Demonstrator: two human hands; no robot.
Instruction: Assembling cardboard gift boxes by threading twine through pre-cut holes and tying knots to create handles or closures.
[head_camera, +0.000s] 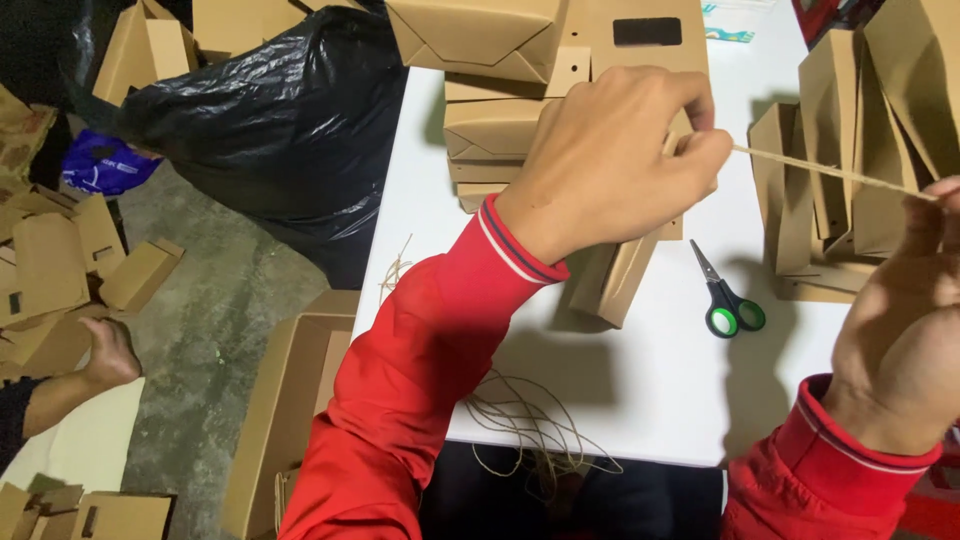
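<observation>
Twine (830, 172), thin, tan and fibrous, runs taut in a straight line above the white table (650, 390), pinched at one end between thumb and forefinger of the left hand (610, 160) and at the other in the closed fingers of the right hand (905, 320). Under the left hand stands a brown paper bag (615, 280), with green-handled scissors (725, 295) lying just beside it and loose twine (530, 425) trailing over the table's near edge.

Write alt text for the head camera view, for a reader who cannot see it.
Two red-sleeved hands, left hand and right hand, stretch a paper twine strand over a white table holding brown paper bags and green-handled scissors.
</observation>
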